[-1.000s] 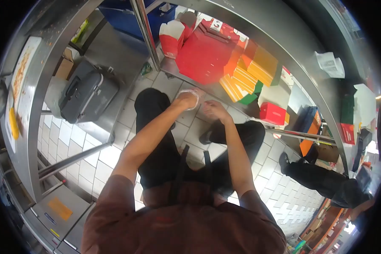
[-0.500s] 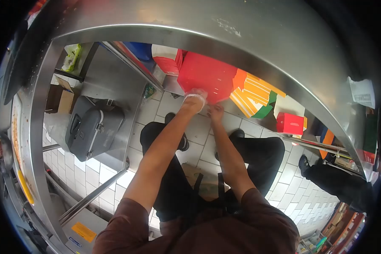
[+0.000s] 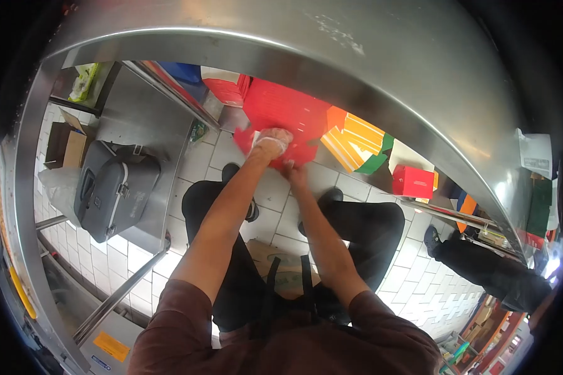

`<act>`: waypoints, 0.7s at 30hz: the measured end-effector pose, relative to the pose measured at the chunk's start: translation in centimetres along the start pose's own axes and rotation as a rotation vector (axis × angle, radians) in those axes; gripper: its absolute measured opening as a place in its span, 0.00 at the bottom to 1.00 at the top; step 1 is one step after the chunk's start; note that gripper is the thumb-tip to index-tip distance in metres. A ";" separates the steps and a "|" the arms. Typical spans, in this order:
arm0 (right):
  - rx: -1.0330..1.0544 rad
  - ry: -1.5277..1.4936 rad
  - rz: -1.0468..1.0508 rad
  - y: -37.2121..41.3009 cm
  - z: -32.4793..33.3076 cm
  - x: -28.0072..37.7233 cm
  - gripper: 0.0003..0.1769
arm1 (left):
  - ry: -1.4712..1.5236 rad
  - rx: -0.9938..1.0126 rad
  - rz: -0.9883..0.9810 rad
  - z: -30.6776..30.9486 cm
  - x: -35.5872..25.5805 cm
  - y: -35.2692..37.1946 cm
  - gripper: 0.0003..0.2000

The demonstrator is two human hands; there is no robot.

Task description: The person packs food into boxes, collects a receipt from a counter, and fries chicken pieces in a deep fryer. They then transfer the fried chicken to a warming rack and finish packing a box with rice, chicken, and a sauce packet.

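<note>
A pile of flat red cartons (image 3: 280, 103) stands on the shelf under the steel counter. One red carton (image 3: 303, 151) sticks out toward me in front of the pile, slightly blurred. My left hand (image 3: 274, 142), in a clear plastic glove, is closed at that carton's near side, its fingertips partly hidden. Pinching the near edge, my bare right hand (image 3: 293, 174) sits just to the right and below. Beside the pile lie yellow-and-white striped cartons (image 3: 354, 140) with orange and green parts. A smaller red box (image 3: 414, 181) rests farther right.
The steel counter (image 3: 231, 47) arches over the shelf. To the left, a grey hard case (image 3: 122, 187) with metal latches sits on a lower steel shelf, near an open cardboard box (image 3: 65, 144). Another person's dark-trousered leg (image 3: 481, 265) is at the right on the tiled floor.
A red carton has come out from the pile toward me, with both hands at its near side. The whole view has shifted, so the surroundings appear farther left.
</note>
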State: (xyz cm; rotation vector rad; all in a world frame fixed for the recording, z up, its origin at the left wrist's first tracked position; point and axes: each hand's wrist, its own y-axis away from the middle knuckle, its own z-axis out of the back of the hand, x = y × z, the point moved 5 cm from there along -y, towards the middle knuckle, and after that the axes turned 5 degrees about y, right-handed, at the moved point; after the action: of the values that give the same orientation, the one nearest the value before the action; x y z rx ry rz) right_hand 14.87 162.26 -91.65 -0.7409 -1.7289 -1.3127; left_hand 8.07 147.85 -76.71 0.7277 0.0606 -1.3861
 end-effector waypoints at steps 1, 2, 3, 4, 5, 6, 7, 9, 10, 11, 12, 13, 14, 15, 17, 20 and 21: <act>0.003 0.019 -0.036 2.2 -0.1 -0.3 0.18 | -0.059 -0.047 -0.146 -0.1 0.1 -0.3 0.13; 0.007 0.037 -0.064 4.6 -0.6 0.1 0.19 | -0.122 -0.101 -0.296 0.0 0.1 -0.4 0.14; 0.001 0.011 -0.132 7.2 -0.9 1.2 0.16 | -0.125 -0.116 -0.305 -0.1 0.6 -0.5 0.14; -0.004 -0.014 -0.193 9.9 -1.1 2.9 0.13 | -0.035 -0.239 -0.393 0.5 0.6 -0.1 0.15; 0.010 0.025 -0.170 11.8 -0.7 4.8 0.13 | 0.049 -0.366 -0.487 2.0 0.2 0.7 0.17; 0.022 0.061 -0.137 13.4 -0.1 7.2 0.13 | 0.180 -0.285 -0.418 5.7 -1.2 2.9 0.17; -0.020 0.072 -0.095 15.4 0.5 10.7 0.13 | 0.308 -0.200 -0.353 9.0 -2.7 6.1 0.17; -0.054 -0.008 -0.016 20.3 2.1 17.8 0.15 | 0.376 -0.460 -0.505 12.2 -2.3 10.8 0.19; -0.036 -0.094 0.018 22.7 3.0 21.0 0.16 | 0.413 -0.556 -0.539 13.9 -1.7 13.8 0.22; -0.077 -0.105 0.066 25.4 3.7 24.6 0.16 | 0.457 -0.648 -0.566 15.3 -1.9 17.4 0.25; -0.115 -0.116 0.108 28.2 4.3 27.8 0.16 | 0.326 -0.611 -0.521 16.3 -3.6 21.7 0.32; -0.069 -0.174 0.133 30.5 4.7 30.0 0.17 | 0.194 -0.573 -0.470 16.8 -4.8 25.5 0.39; -0.023 -0.228 0.150 32.6 5.0 31.5 0.17 | 0.186 -0.582 -0.479 16.1 -5.6 28.0 0.39; 0.013 -0.353 0.176 34.3 5.1 32.2 0.18 | 0.274 -0.574 -0.464 15.2 -6.6 30.1 0.42; 0.078 -0.363 0.150 37.6 3.9 33.3 0.19 | 0.305 -0.678 -0.439 11.9 -5.8 32.7 0.47; 0.291 -0.392 0.082 40.5 1.9 33.6 0.21 | 0.550 -1.043 -0.459 10.1 -6.4 36.3 0.34; 0.240 -0.466 0.140 41.4 1.2 34.6 0.25 | 0.564 -1.075 -0.444 10.1 -6.7 36.7 0.33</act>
State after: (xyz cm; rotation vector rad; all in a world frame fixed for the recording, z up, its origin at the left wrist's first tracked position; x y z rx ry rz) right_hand 32.20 174.26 -41.96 -1.0639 -2.1085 -0.8587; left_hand 36.04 148.85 -50.00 0.1515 1.3680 -1.2672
